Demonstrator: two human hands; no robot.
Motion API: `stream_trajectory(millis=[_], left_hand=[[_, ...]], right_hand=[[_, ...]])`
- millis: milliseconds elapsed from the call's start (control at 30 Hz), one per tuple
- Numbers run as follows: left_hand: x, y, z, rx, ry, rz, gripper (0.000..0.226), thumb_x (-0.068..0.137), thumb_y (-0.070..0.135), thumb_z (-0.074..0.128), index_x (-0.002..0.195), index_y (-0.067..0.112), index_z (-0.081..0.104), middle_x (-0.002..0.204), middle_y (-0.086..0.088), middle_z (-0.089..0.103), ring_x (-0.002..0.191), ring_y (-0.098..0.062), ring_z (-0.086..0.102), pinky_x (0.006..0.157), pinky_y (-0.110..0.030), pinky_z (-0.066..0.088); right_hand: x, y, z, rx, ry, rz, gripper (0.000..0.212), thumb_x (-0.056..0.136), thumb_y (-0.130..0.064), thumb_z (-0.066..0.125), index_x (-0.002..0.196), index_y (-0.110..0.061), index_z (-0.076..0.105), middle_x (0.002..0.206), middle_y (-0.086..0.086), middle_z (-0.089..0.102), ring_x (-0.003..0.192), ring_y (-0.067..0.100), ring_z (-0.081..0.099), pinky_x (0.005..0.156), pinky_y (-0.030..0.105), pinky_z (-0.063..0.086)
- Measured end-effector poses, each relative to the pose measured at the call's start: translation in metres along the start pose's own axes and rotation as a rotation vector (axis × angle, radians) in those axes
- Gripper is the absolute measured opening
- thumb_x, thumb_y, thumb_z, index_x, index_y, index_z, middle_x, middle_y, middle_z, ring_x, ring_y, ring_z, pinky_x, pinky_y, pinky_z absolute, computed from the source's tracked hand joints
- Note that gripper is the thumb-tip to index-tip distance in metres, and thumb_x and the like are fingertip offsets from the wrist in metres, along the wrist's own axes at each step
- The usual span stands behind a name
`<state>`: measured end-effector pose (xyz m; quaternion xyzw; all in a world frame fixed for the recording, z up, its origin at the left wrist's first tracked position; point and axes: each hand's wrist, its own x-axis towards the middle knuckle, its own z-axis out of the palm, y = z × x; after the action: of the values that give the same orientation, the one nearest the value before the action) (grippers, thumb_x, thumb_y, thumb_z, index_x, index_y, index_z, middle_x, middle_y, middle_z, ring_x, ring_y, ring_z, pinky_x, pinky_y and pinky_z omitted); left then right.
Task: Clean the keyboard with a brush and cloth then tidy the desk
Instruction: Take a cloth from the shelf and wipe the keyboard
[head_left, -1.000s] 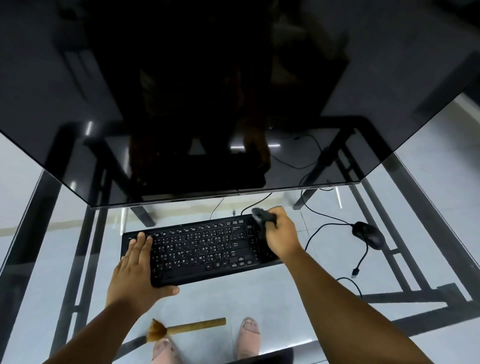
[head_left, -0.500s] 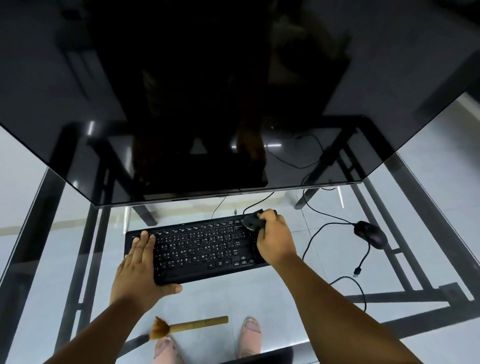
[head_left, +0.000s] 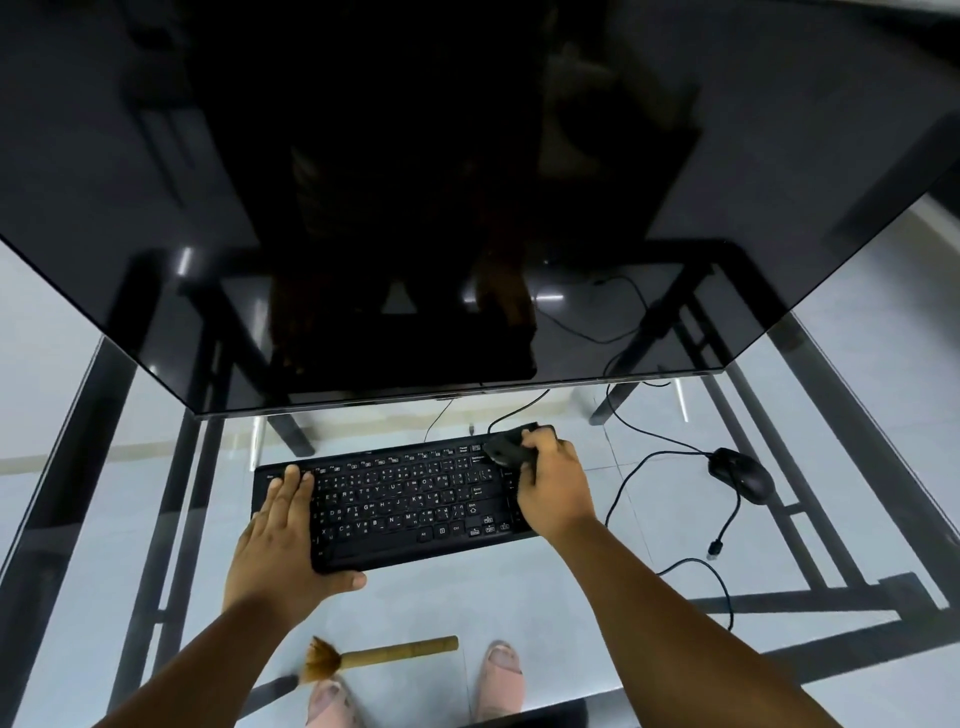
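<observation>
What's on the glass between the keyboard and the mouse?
In the head view, only a black cable loops across the glass desk between the keyboard and the mouse; otherwise that stretch is bare.

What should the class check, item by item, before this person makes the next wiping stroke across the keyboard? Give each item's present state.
1. Keyboard steadied: ok, left hand lies flat on its left end.
2. Cloth gripped: ok, right hand holds it at the top right corner.
3. Brush out of the way: ok, it lies near the desk's front edge.
4. Mouse clear of the stroke: ok, apart to the right.
5. Keys already clean: cannot tell.
</observation>
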<state>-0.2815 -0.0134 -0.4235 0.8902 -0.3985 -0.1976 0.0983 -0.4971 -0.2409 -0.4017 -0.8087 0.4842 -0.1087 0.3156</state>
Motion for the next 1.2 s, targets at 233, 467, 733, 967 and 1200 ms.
stream_trajectory(millis=[233,467,733,967,1200], left_hand=[[0.002,-0.002,0.003,-0.001,0.014,0.011,0.141,0.05,0.075,0.074,0.155,0.017,0.0,0.162,0.003,-0.01,0.149,-0.016,-0.008,0.121,-0.042,0.014],[0.0,0.011,0.0,-0.044,0.16,0.007,0.101,0.071,0.085,0.03,0.149,0.02,0.031,0.16,0.001,0.023,0.147,-0.02,0.021,0.115,-0.046,0.022],[0.03,0.099,0.001,-0.315,0.149,0.094,0.041,0.089,0.056,0.044,0.113,0.032,0.068,0.105,0.01,0.062,0.105,-0.016,0.058,0.097,-0.047,0.045],[0.053,0.171,0.005,-0.227,-0.098,-0.022,0.046,0.085,0.063,0.053,0.12,0.035,0.063,0.114,0.008,0.053,0.111,-0.015,0.054,0.098,-0.038,0.039],[0.055,0.188,0.007,-0.507,-0.141,-0.142,0.018,0.074,0.041,0.079,0.072,0.031,0.064,0.085,0.007,0.064,0.082,-0.014,0.064,0.073,-0.025,0.053]], right_hand=[[0.003,0.018,-0.012,0.441,0.102,0.116,0.032,0.093,-0.006,0.055,0.122,-0.02,0.056,0.114,-0.008,0.061,0.108,0.01,0.057,0.093,0.013,0.04],[0.018,0.027,-0.03,0.196,-0.08,0.315,0.022,0.09,-0.034,0.063,0.106,-0.019,0.067,0.088,-0.007,0.063,0.095,0.017,0.06,0.082,0.024,0.044],[0.02,0.034,-0.037,0.24,-0.203,0.273,0.019,0.084,-0.032,0.074,0.095,-0.019,0.066,0.079,-0.006,0.062,0.076,0.009,0.059,0.065,0.017,0.042],[0.018,0.048,-0.031,0.396,-0.147,0.307,0.011,0.082,-0.022,0.077,0.083,-0.016,0.067,0.078,0.0,0.065,0.075,0.015,0.061,0.078,0.029,0.053],[0.014,0.06,-0.029,0.48,-0.146,0.261,0.013,0.08,-0.02,0.078,0.075,-0.023,0.067,0.072,-0.005,0.064,0.07,0.012,0.059,0.077,0.03,0.051]])
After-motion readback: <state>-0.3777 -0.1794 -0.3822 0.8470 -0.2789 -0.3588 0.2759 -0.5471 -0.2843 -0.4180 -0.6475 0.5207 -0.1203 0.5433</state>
